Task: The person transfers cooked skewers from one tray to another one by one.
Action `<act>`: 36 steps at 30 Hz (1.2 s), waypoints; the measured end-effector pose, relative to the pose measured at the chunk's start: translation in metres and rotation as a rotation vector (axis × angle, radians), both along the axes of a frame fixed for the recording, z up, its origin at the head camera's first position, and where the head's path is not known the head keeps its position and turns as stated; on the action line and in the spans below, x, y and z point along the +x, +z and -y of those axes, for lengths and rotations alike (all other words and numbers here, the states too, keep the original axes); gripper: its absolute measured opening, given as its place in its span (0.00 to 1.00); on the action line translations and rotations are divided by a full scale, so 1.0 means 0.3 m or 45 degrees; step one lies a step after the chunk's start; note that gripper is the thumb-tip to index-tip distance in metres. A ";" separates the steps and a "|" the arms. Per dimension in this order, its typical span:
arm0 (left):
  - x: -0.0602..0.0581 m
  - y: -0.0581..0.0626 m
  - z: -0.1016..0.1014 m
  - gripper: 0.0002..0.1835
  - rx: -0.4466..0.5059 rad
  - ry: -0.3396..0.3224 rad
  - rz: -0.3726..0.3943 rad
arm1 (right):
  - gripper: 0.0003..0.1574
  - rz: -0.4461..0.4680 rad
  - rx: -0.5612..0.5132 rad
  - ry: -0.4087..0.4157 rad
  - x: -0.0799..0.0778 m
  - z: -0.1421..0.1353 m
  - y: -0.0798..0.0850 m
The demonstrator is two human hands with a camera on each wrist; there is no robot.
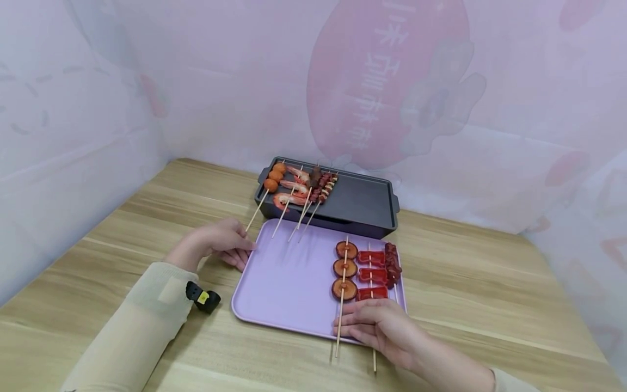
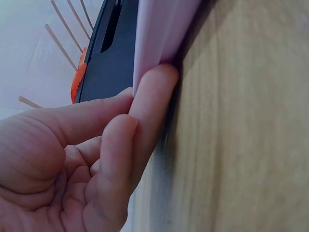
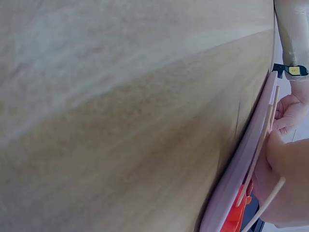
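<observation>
My left hand (image 1: 234, 242) pinches the left rim of a lilac tray (image 1: 286, 288); in the left wrist view, the fingers (image 2: 157, 92) lie against that rim. At the tray's right front, my right hand (image 1: 379, 329) reaches leftward with fingers fairly straight. The stick of a skewer of round brown mushroom slices (image 1: 345, 268) crosses over those fingers. Beside it lies a skewer of red wavy-edged pieces (image 1: 372, 275), its stick partly hidden by the hand. A dark red meat skewer (image 1: 392, 264) lies along the right rim.
Behind the tray stands a black grill (image 1: 362, 198). On its left half lie a skewer of orange balls (image 1: 275, 175), shrimp skewers (image 1: 294, 188) and meat skewers (image 1: 325, 188), sticks projecting toward the tray. The wooden table (image 1: 465, 288) is bordered by printed cloth walls (image 1: 235, 81).
</observation>
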State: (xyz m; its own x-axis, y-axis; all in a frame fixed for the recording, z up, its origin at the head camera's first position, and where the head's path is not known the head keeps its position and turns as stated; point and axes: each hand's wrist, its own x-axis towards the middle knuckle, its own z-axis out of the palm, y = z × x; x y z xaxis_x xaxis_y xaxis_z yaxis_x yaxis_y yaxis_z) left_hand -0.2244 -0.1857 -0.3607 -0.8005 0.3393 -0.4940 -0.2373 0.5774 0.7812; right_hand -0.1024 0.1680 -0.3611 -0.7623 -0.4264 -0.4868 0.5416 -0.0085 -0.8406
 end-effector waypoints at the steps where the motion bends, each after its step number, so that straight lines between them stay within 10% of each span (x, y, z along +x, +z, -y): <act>1: 0.000 -0.001 0.000 0.10 0.001 -0.003 0.001 | 0.25 0.002 0.003 -0.004 0.001 -0.002 0.001; 16: 0.000 0.009 -0.003 0.09 -0.001 0.011 -0.002 | 0.27 -0.025 -0.034 -0.098 -0.001 -0.029 0.032; 36: 0.005 0.016 -0.005 0.10 0.001 0.017 0.014 | 0.32 -0.137 -0.115 -0.098 -0.221 -0.016 0.180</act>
